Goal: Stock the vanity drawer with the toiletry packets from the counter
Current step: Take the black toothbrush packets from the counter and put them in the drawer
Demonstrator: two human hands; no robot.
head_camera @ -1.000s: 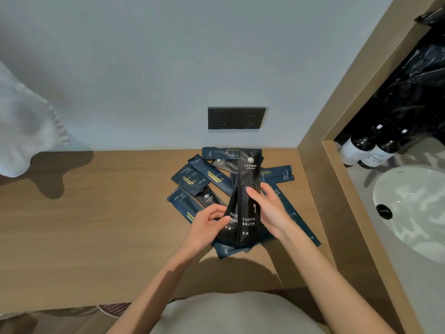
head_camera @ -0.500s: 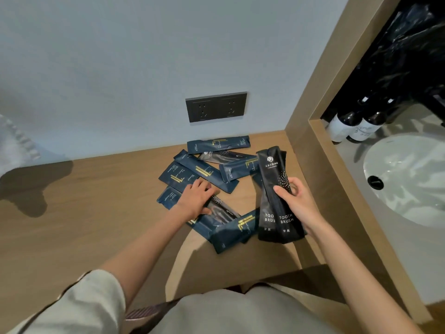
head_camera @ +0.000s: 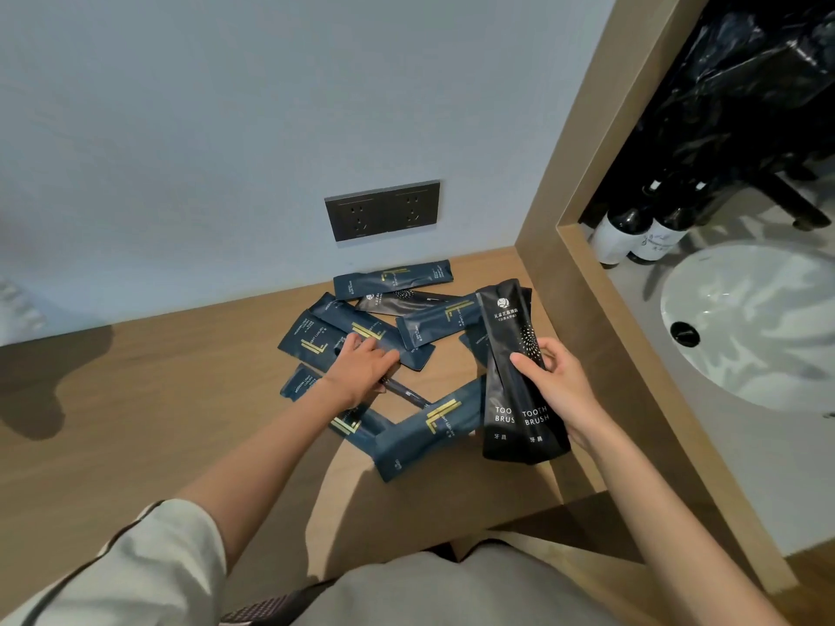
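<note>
One second ago both hands held the glossy black toothbrush packets [head_camera: 508, 354] together over the middle of the pile. Now the left hand [head_camera: 361, 377] has let them go and has come down onto the scattered dark blue flat packets [head_camera: 433, 422] on the wooden desk [head_camera: 135, 422], its fingers [head_camera: 379, 356] lying across one long blue packet with a gold mark [head_camera: 339, 316]. The right hand [head_camera: 558, 386] alone grips the black packets and has carried them to the right, where two "TOOTH BRUSH" prints show side by side.
</note>
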